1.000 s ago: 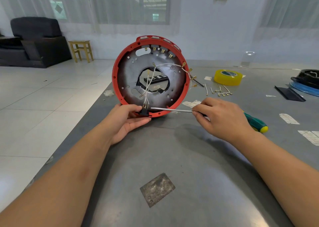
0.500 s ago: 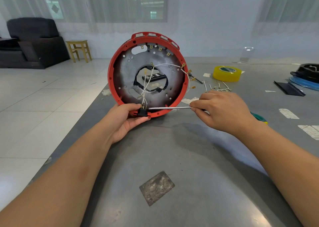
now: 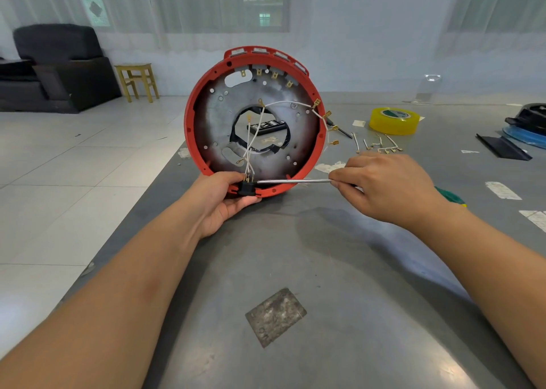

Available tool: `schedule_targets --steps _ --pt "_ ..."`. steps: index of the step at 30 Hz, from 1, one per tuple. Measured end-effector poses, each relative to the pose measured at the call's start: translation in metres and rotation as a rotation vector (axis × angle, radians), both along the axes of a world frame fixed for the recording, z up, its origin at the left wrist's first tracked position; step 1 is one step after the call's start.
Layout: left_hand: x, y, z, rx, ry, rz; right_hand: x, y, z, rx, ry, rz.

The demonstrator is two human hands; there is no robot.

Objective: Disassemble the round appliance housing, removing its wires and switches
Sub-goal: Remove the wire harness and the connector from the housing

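A round red housing (image 3: 189,128) with a grey metal inner plate stands on edge on the grey table (image 3: 339,300), open side facing me. White wires (image 3: 254,140) with brass terminals run from its middle down to a black switch (image 3: 245,188) at the bottom rim. My left hand (image 3: 218,202) grips the bottom rim, thumb beside the switch. My right hand (image 3: 384,184) grips a screwdriver (image 3: 292,181) by its shaft. The tip of the shaft touches the switch; the green handle shows behind my wrist.
Loose wire pieces with terminals (image 3: 378,146) lie right of the housing. A yellow tape roll (image 3: 394,120) sits behind them, a black and blue part (image 3: 526,125) at the far right. A worn patch (image 3: 276,316) marks the table near me. The table's left edge drops to tiled floor.
The housing stands a little more upright and higher in view. Both hands keep their hold, and the screwdriver tip stays at the switch.
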State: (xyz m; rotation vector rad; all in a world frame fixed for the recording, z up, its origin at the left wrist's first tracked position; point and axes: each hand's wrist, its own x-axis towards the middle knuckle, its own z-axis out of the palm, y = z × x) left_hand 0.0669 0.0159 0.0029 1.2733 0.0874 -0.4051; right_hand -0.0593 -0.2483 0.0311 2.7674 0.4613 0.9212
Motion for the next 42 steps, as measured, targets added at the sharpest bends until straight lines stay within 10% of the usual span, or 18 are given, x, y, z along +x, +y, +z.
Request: schedule_targets --steps 42 --pt "-0.003 -0.001 0.004 -0.194 0.085 0.114 -0.007 0.058 -0.039 0.246 0.047 -0.280"
